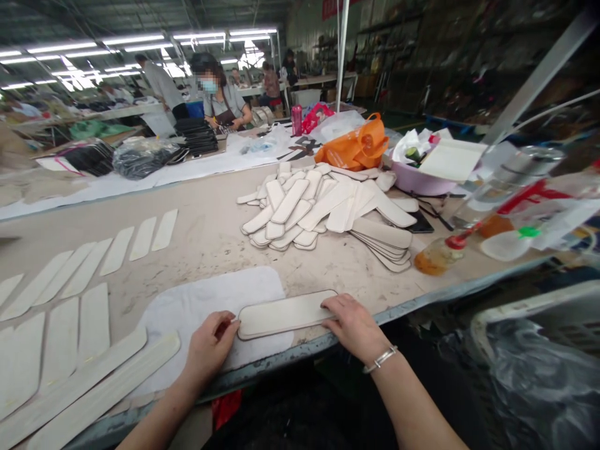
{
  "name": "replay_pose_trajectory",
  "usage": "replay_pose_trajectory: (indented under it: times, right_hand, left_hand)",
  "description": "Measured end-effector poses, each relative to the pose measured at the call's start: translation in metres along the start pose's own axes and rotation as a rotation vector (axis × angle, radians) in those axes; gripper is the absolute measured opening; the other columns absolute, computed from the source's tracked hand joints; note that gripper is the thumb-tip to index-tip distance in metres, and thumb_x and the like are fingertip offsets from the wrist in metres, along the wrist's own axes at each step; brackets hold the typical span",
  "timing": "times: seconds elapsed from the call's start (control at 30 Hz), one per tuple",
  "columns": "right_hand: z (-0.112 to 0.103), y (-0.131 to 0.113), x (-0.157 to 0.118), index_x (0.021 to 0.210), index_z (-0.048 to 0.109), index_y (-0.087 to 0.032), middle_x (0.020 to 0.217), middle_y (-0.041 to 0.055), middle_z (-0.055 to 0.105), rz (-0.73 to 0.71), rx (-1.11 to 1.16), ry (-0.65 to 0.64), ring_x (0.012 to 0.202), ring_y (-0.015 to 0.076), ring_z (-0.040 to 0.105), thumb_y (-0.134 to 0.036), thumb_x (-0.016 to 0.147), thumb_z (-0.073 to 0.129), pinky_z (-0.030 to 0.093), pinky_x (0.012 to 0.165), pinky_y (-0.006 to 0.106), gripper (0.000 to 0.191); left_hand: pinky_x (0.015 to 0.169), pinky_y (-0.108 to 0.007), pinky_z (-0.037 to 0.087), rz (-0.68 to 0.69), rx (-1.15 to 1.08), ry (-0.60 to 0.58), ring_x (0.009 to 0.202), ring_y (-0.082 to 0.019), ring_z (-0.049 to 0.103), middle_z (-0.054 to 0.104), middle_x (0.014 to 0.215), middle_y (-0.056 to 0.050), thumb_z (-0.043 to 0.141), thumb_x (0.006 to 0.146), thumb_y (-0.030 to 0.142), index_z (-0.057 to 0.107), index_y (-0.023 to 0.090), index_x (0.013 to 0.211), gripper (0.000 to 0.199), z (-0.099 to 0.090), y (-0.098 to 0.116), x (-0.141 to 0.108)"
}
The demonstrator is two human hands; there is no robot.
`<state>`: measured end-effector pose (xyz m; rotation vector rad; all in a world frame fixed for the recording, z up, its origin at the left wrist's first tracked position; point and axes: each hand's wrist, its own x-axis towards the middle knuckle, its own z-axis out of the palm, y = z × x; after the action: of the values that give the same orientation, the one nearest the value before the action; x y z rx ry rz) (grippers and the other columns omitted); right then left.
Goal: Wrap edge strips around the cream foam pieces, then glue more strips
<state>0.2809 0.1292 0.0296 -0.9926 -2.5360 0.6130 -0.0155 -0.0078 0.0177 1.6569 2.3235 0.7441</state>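
Observation:
A long cream strip with rounded corners and a dark edge (285, 314) lies in front of me, partly over a white cloth (210, 290) at the table's front edge. My left hand (213, 340) pinches its left end between thumb and fingers. At the other end, my right hand (351, 322) grips the strip, fingers on top and thumb at the near edge. Beyond it is a loose heap of similar cream strips (290, 200). More pale strips (94, 322) are laid out in rows to the left.
An orange bag (359, 147) and a lilac basin (422, 178) stand behind the heap. A bottle of amber liquid with a red cap (434, 255) and a clear flask (510, 181) are on the right. Across the table a masked person (222, 100) works near black stacks (199, 136).

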Motion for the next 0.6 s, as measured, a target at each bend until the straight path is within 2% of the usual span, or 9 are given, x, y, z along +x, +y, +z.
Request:
replay_pose_trajectory:
  times: [0.1,0.17,0.23,0.37,0.5,0.6]
  right_hand:
    - [0.001,0.002,0.001,0.095,0.058,-0.02,0.09,0.0033,0.061,-0.019,-0.006,-0.003,0.091,0.0186,0.052,-0.018,0.076,0.064,0.044,0.082,0.033,0.02]
    - [0.002,0.003,0.002,0.095,0.058,-0.02,0.089,0.003,0.061,-0.015,-0.016,-0.01,0.09,0.0184,0.052,-0.02,0.076,0.064,0.043,0.081,0.033,0.02]
    - [0.002,0.004,0.002,0.096,0.058,-0.02,0.088,0.0029,0.061,-0.003,-0.026,-0.015,0.09,0.0185,0.052,-0.021,0.076,0.065,0.043,0.081,0.032,0.02]
    - [0.002,0.005,0.002,0.095,0.058,-0.021,0.088,0.0032,0.062,0.017,-0.044,-0.017,0.088,0.0188,0.053,-0.023,0.075,0.067,0.043,0.08,0.033,0.022]
    - [0.001,0.005,0.004,0.094,0.059,-0.021,0.087,0.0029,0.063,0.001,-0.052,-0.01,0.086,0.0188,0.054,-0.023,0.073,0.068,0.041,0.083,0.034,0.023]
    - [0.001,0.004,0.005,0.093,0.058,-0.021,0.087,0.0021,0.064,-0.008,-0.061,-0.008,0.086,0.0186,0.054,-0.023,0.073,0.069,0.037,0.091,0.037,0.023]
  left_hand:
    - [0.083,-0.033,0.046,0.344,-0.018,0.074,0.092,-0.019,0.058,0.06,0.1,-0.009,0.052,0.084,0.027,0.06,0.018,0.097,0.018,0.004,0.015,-0.004]
    - [0.09,-0.038,0.044,0.548,-0.053,0.011,0.103,-0.022,0.053,0.059,0.108,-0.01,0.054,0.083,0.021,0.06,0.019,0.104,0.023,0.011,0.031,-0.001]
    - [0.091,-0.039,0.043,0.654,-0.088,-0.094,0.105,-0.022,0.051,0.058,0.112,-0.01,0.053,0.084,0.019,0.059,0.019,0.11,0.027,0.021,0.047,0.005]
    - [0.086,-0.039,0.045,0.686,-0.125,-0.23,0.098,-0.021,0.052,0.059,0.106,-0.011,0.049,0.087,0.022,0.061,0.017,0.108,0.025,0.038,0.067,0.017]
    - [0.084,-0.038,0.045,0.661,-0.155,-0.243,0.095,-0.019,0.053,0.06,0.101,-0.01,0.046,0.088,0.022,0.064,0.018,0.103,0.024,0.043,0.068,0.021]
    - [0.085,-0.038,0.044,0.655,-0.156,-0.238,0.095,-0.019,0.052,0.059,0.101,-0.01,0.046,0.088,0.022,0.064,0.018,0.103,0.024,0.044,0.066,0.021]
